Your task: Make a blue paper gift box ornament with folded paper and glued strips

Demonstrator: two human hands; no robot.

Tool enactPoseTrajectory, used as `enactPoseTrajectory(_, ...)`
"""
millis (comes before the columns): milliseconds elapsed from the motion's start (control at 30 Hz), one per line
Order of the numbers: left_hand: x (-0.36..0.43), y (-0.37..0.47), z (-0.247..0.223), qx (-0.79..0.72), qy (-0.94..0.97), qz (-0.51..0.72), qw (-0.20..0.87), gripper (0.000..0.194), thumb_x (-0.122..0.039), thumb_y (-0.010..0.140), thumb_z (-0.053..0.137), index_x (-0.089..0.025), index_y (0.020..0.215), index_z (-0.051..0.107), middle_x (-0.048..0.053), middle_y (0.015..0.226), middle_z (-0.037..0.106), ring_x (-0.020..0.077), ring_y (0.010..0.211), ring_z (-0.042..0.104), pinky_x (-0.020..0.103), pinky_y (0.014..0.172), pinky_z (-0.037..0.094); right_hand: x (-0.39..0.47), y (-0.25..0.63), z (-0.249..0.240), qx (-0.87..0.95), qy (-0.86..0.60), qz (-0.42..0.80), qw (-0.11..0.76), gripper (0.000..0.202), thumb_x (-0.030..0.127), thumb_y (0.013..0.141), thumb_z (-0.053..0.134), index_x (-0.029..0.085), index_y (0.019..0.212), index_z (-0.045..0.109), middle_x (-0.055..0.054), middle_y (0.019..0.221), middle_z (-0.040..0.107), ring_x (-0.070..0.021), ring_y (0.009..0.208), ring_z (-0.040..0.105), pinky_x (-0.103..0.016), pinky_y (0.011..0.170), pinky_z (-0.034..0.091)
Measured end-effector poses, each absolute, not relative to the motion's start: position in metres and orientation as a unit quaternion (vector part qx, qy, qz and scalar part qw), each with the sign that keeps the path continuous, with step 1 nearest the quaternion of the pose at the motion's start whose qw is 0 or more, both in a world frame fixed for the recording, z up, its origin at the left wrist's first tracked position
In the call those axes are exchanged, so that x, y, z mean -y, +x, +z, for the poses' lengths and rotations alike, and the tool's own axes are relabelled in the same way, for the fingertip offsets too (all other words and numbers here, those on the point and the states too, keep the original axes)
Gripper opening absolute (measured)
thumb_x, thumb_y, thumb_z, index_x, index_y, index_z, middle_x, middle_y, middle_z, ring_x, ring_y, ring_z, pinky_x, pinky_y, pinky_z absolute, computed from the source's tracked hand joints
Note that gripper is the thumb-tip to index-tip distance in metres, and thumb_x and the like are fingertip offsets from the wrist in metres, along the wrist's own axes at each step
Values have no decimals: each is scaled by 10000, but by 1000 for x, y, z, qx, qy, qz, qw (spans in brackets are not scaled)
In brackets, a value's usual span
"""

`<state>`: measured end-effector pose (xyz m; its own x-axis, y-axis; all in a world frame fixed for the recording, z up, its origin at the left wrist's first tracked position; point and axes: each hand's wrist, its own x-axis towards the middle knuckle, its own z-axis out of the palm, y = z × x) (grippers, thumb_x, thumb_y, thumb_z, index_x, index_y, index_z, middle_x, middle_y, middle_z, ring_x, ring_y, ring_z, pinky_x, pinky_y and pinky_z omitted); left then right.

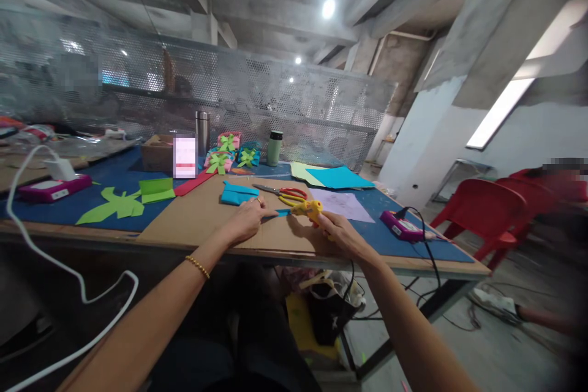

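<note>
My right hand point(337, 229) is wrapped round a yellow hot glue gun point(312, 209), whose nozzle points left over a narrow blue paper strip point(283, 212). The strip lies on the brown cardboard sheet point(193, 220). My left hand point(248, 218) holds the strip's left end at the fingertips, with the index finger stretched toward the nozzle. Just behind that hand sits a folded blue paper piece point(239, 193). Scissors with red handles point(294, 193) lie open-bladed behind the glue gun, and a yellow handle loop point(289, 201) shows beside them.
Green paper cutouts point(114, 206) lie left, and paper-decorated baskets point(220, 161) stand behind. A steel flask point(203, 131), a green bottle point(274, 148) and a cardboard box point(158, 153) line the back. Blue sheets point(340, 177) and a purple power strip point(402, 226) are right.
</note>
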<state>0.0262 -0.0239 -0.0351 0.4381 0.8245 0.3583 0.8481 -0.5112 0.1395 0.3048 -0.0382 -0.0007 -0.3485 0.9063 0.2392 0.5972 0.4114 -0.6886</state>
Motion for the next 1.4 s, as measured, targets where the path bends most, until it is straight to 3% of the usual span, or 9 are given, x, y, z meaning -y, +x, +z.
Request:
enactPoseTrajectory(167,24,25,-36,487,-850,-199,34,595,-19,870,393,-337,1291,668,90,1140,564,240,1004,540,363,867,417,38,310,0,783,-470,258,315,549,640,908,405,147,826,632,-41,752,580,-171,685,494,-289,633,385)
enactPoseTrajectory(433,23,26,-37,494,-845,-204,32,553,-53,918,371,-340,1274,681,99,1147,564,242,988,544,370,849,420,31,313,-5,779,-475,250,325,521,617,917,390,161,774,600,-14,671,526,-155,629,470,-280,595,360)
enactPoseTrajectory(1400,9,19,-52,472,-851,-228,38,561,-65,913,359,-350,1277,676,93,1150,552,221,967,532,367,872,429,32,322,-2,772,-489,223,339,517,603,895,408,154,744,614,-34,690,570,-158,636,490,-285,609,384)
